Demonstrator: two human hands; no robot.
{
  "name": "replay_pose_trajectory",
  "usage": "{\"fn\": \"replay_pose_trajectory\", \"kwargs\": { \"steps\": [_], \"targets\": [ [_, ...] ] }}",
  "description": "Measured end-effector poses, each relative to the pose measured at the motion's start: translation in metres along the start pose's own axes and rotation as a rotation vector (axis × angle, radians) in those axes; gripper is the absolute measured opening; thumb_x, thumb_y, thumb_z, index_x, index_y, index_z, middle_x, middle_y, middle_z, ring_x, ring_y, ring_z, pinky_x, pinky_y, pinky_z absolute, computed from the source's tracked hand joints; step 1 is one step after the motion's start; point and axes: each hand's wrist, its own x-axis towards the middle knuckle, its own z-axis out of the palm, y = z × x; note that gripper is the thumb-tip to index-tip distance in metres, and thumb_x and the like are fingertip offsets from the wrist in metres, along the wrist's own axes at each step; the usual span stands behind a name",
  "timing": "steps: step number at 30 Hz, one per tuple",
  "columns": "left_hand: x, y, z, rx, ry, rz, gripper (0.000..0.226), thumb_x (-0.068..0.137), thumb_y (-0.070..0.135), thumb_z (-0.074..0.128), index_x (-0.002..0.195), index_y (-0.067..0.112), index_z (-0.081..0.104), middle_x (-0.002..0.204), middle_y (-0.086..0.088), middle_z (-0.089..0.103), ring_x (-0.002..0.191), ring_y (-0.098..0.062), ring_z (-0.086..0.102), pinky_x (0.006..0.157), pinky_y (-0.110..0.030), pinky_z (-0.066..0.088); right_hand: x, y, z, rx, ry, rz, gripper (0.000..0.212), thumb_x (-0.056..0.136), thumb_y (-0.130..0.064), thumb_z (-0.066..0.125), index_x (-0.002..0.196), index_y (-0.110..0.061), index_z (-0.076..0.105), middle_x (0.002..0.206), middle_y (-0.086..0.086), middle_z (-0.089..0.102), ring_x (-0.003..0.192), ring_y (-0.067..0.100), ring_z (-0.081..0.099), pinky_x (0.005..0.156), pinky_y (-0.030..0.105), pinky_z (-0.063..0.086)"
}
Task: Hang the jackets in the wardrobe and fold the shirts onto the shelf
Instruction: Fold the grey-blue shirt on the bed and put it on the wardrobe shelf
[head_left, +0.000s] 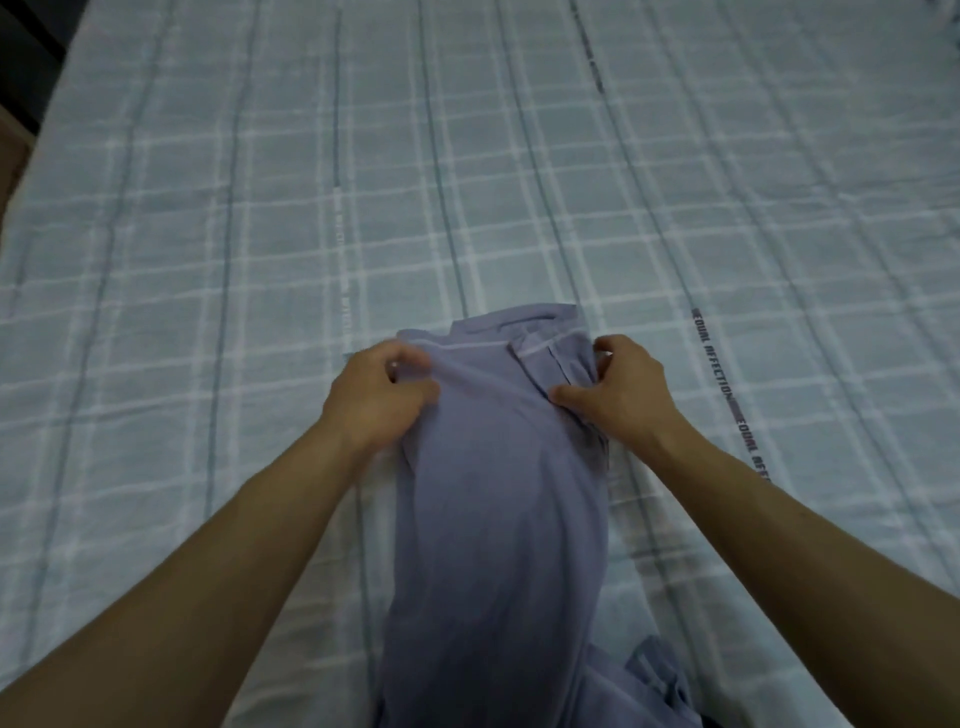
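While the lilac shirt (498, 467) lies lengthwise on the bed (208, 234), its far end partly folded, both hands grip it at that end. Fingers of the left hand (379, 397) curl around the left edge of the cloth; the right hand (618, 389) pinches the right edge between thumb and curled fingers. A pale blue checked sheet covers the bed.

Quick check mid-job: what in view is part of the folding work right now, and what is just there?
In the job:
- shirt, lilac, lying lengthwise on the bed
- left hand, gripping the shirt's far left edge
- right hand, gripping its far right edge

Just there:
- checked bedsheet under the shirt
- printed lettering on the sheet, right of the shirt
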Motion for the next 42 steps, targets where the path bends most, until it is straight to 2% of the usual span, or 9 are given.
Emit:
{"fn": "replay_pose_trajectory", "kwargs": {
  "steps": [5,12,17,19,22,27,30,33,42],
  "targets": [
    [0.008,-0.001,0.000,-0.049,0.069,0.003,0.011,0.080,0.010,0.075,0.091,0.011,0.076,0.086,-0.001,0.071,0.075,-0.013,0.064,0.073,-0.025,0.050,0.007,-0.008,0.003,0.099,0.058,-0.074,0.016,0.080,-0.016,0.070,0.081,-0.001,0.065,0.076,0.013,0.068,0.066,0.020,0.060,0.056,0.029,0.047],
    [0.031,0.009,-0.053,-0.071,0.316,0.253,0.025,0.083,0.011,0.070,0.108,0.015,0.071,0.108,-0.001,0.069,0.089,-0.008,0.064,0.080,-0.013,0.050,0.033,-0.061,0.011,0.265,0.210,-0.267,0.022,0.090,-0.020,0.063,0.076,-0.003,0.057,0.072,0.005,0.059,0.066,0.015,0.053,0.060,0.028,0.040],
    [0.047,0.001,-0.065,0.237,0.161,0.305,0.031,0.076,0.028,0.057,0.087,0.000,0.065,0.089,-0.021,0.062,0.081,-0.028,0.059,0.075,-0.044,0.051,0.052,-0.087,0.037,0.186,0.080,-0.128,0.024,0.093,-0.023,0.061,0.109,-0.006,0.060,0.100,0.007,0.063,0.096,0.023,0.062,0.073,0.020,0.042],
    [0.044,-0.013,-0.061,0.506,0.071,0.238,0.041,0.084,0.030,0.060,0.116,0.004,0.064,0.119,-0.024,0.056,0.111,-0.037,0.053,0.096,-0.046,0.046,0.038,-0.082,0.040,0.087,0.065,-0.112,0.043,0.093,-0.022,0.061,0.130,-0.005,0.049,0.127,0.015,0.054,0.113,0.027,0.056,0.089,0.026,0.044],
    [0.024,-0.037,-0.051,0.748,0.175,0.423,0.048,0.092,0.027,0.058,0.136,0.010,0.052,0.150,-0.023,0.035,0.134,-0.043,0.035,0.110,-0.050,0.035,-0.008,-0.075,0.041,-0.053,0.224,-0.492,0.041,0.089,-0.012,0.059,0.128,-0.002,0.052,0.127,0.021,0.051,0.114,0.036,0.051,0.100,0.043,0.042],
    [0.006,-0.061,-0.031,0.957,0.101,0.767,0.051,0.096,0.029,0.044,0.138,0.002,0.053,0.149,-0.020,0.045,0.136,-0.040,0.045,0.108,-0.055,0.040,-0.062,-0.048,0.077,-0.484,-0.273,-0.975,0.055,0.098,-0.034,0.048,0.146,-0.009,0.041,0.152,0.015,0.039,0.140,0.030,0.035,0.118,0.036,0.020],
    [0.022,-0.076,-0.039,1.116,0.012,0.642,0.068,0.099,0.056,0.018,0.156,0.019,0.025,0.164,-0.007,0.020,0.150,-0.029,0.020,0.119,-0.054,0.021,-0.034,-0.025,0.072,-0.779,-0.280,-0.869,0.072,0.099,-0.058,0.029,0.157,-0.021,0.009,0.165,0.006,0.003,0.152,0.024,0.001,0.123,0.042,-0.001],
    [0.044,-0.088,-0.055,1.095,0.089,0.449,0.079,0.091,0.068,0.003,0.158,0.026,0.002,0.167,0.000,-0.002,0.153,-0.025,0.002,0.121,-0.054,0.009,0.005,-0.020,0.049,-0.703,-0.111,-0.571,0.073,0.098,-0.058,0.026,0.157,-0.021,0.005,0.165,0.008,-0.002,0.152,0.028,-0.002,0.121,0.046,-0.001],
    [0.025,-0.072,-0.031,1.150,0.030,0.660,0.073,0.094,0.057,0.020,0.156,0.018,0.026,0.163,-0.007,0.020,0.150,-0.030,0.019,0.119,-0.057,0.018,-0.019,-0.030,0.053,-0.518,-0.083,-0.694,0.072,0.096,-0.044,0.051,0.154,-0.010,0.026,0.162,0.016,0.013,0.151,0.032,0.009,0.122,0.047,0.013]
  ]
}}
